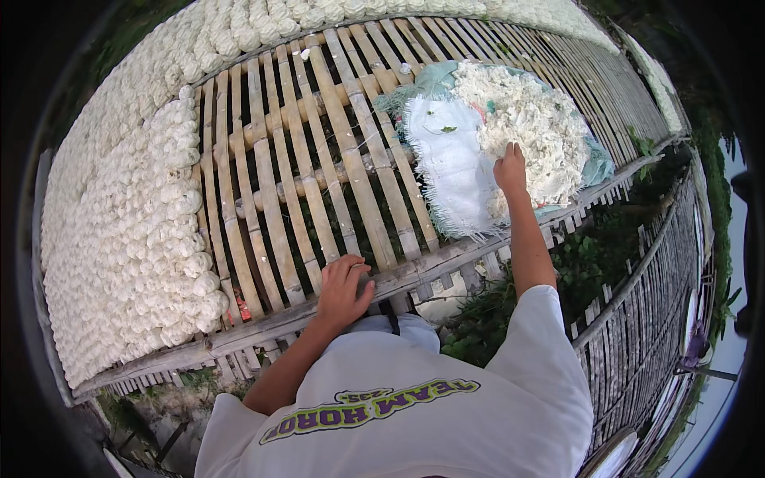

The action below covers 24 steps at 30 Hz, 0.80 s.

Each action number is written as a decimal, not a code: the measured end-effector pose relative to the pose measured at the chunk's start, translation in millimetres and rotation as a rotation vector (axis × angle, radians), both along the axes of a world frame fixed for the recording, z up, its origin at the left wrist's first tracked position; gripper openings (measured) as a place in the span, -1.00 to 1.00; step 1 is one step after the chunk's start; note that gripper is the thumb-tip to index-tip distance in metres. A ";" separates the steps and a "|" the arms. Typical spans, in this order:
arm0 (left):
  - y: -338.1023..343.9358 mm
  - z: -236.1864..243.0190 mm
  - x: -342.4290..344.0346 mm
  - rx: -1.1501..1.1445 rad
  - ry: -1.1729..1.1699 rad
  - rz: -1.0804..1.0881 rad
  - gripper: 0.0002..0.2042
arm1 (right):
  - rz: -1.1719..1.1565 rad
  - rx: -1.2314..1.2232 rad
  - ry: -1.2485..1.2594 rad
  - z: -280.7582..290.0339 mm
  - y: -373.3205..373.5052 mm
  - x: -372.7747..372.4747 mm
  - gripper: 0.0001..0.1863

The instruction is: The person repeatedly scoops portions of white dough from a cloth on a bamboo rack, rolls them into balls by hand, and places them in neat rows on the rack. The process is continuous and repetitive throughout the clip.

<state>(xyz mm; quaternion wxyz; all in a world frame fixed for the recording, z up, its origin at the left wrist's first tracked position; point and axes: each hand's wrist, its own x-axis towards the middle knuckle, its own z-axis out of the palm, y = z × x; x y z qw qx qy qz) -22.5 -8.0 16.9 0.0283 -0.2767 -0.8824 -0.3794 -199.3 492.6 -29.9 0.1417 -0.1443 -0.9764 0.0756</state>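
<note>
A heap of white, crumbly, shredded material (542,119) lies on a spread woven sack (450,171), white on its near left part and green-blue at the edges. My right hand (511,169) reaches to the left side of this heap. Its fingers are drawn together at the white shreds; whatever sits between the fingertips is too hidden to make out. On the front rail (414,275) of the bamboo rack (319,151) rests my left hand (344,291), fingers spread and holding nothing.
Rows of rounded white clumps (127,239) cover the rack's left side and continue along its far edge (263,24). Gaps run between the bamboo slats. Green plants (586,259) grow below the front rail, and another slatted rack (645,319) stands to the right.
</note>
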 end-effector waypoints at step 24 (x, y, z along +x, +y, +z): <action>11.1 8.2 -1.8 -0.074 0.011 0.075 -0.69 | -0.028 0.095 -0.041 -36.6 -0.9 -40.3 -0.32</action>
